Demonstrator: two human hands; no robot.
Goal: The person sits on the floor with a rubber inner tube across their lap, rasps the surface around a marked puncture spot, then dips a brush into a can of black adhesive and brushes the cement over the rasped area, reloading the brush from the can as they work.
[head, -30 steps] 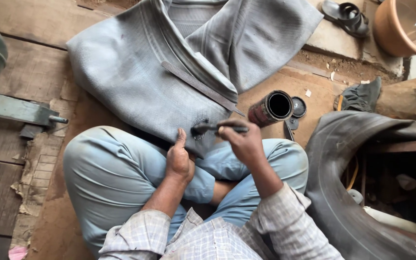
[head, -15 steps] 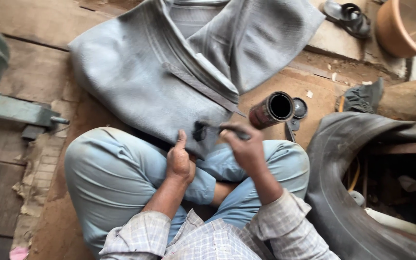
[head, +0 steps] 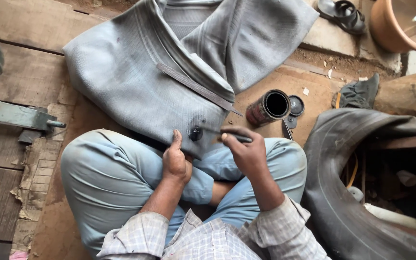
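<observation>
On the floor, a person sits cross-legged with a big grey rubber tube (head: 136, 82) spread out over the knees and the boards ahead. Near the tube's lower edge, just above the lap, sits a small dark patch (head: 196, 132).

Left of that patch, the left hand (head: 176, 161) rests on the tube's edge. Its wrist comes up from the lap, the palm lies down on the rubber, and the fingers (head: 175, 140) are held together and stretched flat toward the patch, pressing the rubber and gripping nothing.

Right of the patch, the right hand (head: 246, 151) is raised a little over the knee, knuckles up, the forearm angling in from the lower right. Its fingers are curled tight around a thin dark stick (head: 227, 135), whose far end points left and reaches the patch.

Above the patch, a long flat metal file (head: 196, 88) lies slantwise on the tube. To the patch's right, beyond the right hand, a dark open can (head: 269, 107) lies on its side on the floor with its round lid (head: 295, 105) just beside it. Farther right of the patch, a black tyre (head: 343, 192) curves past the knee.
</observation>
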